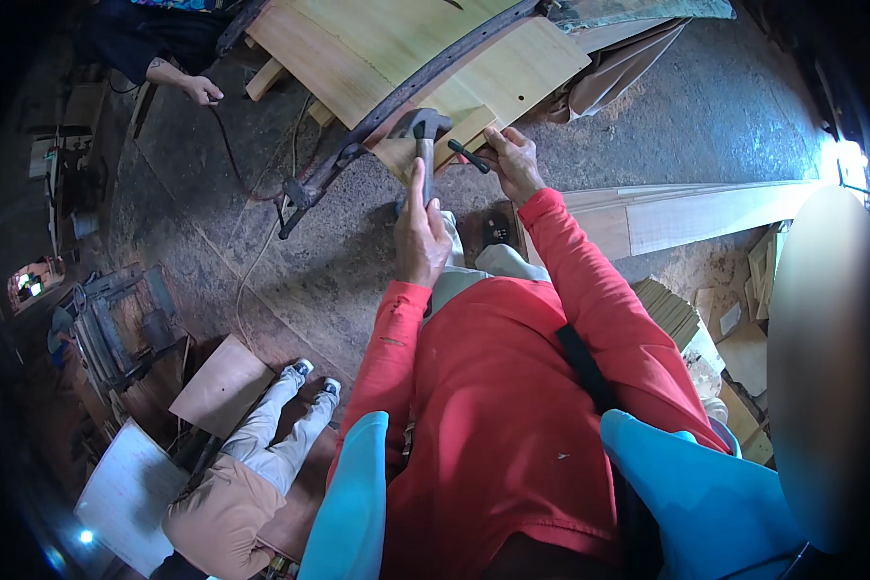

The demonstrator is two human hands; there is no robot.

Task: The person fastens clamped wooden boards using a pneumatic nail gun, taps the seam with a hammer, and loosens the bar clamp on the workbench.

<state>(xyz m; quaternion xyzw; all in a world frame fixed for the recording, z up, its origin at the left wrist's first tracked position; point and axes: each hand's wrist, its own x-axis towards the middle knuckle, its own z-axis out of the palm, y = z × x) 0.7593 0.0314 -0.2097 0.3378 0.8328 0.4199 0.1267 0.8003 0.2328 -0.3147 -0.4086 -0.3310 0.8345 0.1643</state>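
My left hand [422, 240] is wrapped round the handle of a hammer [425, 159]. The hammer's dark metal head is up by the near end of a pale wooden panel [498, 72]. To its right, my right hand [512, 162] is closed at the panel's near edge, beside a short wooden strip [466, 133]. What its fingers pinch, if anything, is hidden. Close to its thumb is a short dark bar with knobbed ends [469, 157], like a clamp handle. A long dark metal bar clamp [396, 97] crosses the panel and reaches down to the left.
Another person's hand [203, 90] holds a dark cord at the upper left. At the lower left stands a person in light trousers [271, 435]. Long boards [686, 215] lie to my right, above stacked thin panels [667, 309]. A machine [116, 319] stands at the left.
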